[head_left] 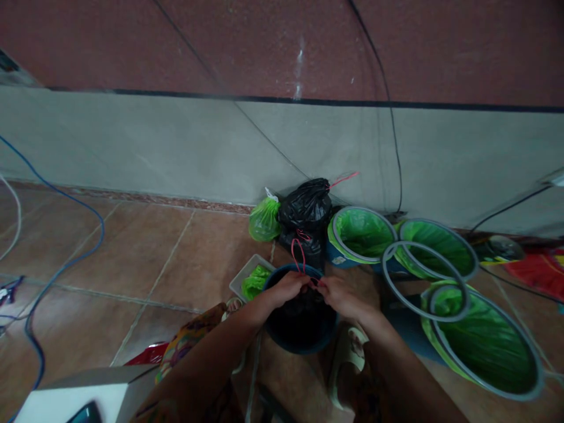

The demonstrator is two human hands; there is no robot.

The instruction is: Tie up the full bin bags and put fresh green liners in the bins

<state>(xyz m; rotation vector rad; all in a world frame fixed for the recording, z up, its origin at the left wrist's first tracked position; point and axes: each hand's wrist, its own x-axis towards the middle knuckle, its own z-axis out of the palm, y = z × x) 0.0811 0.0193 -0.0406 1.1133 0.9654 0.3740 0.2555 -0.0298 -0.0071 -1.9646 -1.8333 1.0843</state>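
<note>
A dark blue bin (282, 339) lined with a black bag (304, 320) stands on the tiled floor in front of me. My left hand (287, 288) and my right hand (337, 294) meet over its far rim, fingers pinched on the bag's red drawstring (298, 254), which loops up above them. Both hands are closed.
A tied black bag (306, 205) and a tied green bag (264, 220) lean on the wall. Three bins with green liners (363, 232) (436, 247) (484, 343) stand to the right, a loose grey ring (385, 276) over them. A white tray (240, 282) sits left, and blue cables (94, 235) cross the floor.
</note>
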